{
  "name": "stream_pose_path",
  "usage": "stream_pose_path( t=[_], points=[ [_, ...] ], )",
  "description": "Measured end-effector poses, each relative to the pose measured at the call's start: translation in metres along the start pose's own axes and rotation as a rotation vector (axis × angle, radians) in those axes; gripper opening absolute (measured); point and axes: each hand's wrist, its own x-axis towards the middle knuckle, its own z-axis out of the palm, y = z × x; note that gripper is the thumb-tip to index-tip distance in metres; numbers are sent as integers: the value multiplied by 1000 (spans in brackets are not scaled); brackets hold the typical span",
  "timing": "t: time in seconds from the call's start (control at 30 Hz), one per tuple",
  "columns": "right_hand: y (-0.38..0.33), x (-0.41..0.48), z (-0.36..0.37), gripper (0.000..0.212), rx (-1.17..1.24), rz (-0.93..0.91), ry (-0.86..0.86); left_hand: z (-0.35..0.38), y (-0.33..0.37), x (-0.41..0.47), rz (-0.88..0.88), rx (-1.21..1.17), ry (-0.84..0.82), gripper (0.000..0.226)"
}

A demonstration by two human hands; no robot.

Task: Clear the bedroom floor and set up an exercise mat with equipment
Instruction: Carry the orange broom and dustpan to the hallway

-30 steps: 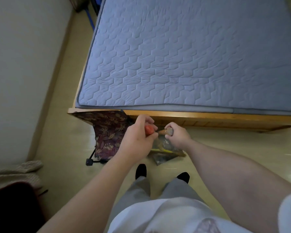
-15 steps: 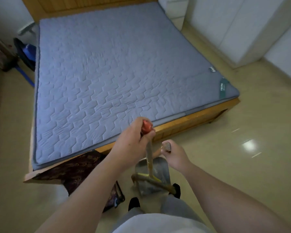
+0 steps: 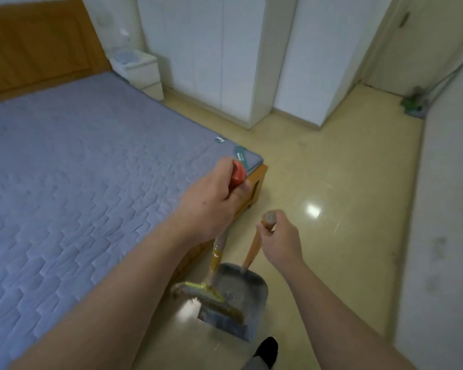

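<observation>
Head view, 1 broom [image 3: 217, 251], 1 dustpan [image 3: 251, 288]

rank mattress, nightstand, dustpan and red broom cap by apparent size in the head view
1. mattress
2. dustpan and nightstand: these look about alike, and the dustpan is nearer the camera, so I cannot rank them
3. red broom cap

I see a short broom [image 3: 216, 253] with a red top, yellow tape on its wood stick and brown bristles. My left hand [image 3: 211, 204] grips the top. The bristles lie across a grey metal dustpan [image 3: 242, 292]. My right hand [image 3: 280, 241] grips its orange stick.
</observation>
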Motion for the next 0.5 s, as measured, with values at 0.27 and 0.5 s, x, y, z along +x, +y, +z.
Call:
stream_pose_path(
  t=[0.27,0.5],
  points=[
    [9,68,-100,14,75,-13,231,45,72,99,146,115,-86,19],
    [39,135,-183,15,133,-65,380,95,111,179,183,66,-93,11]
  ],
)
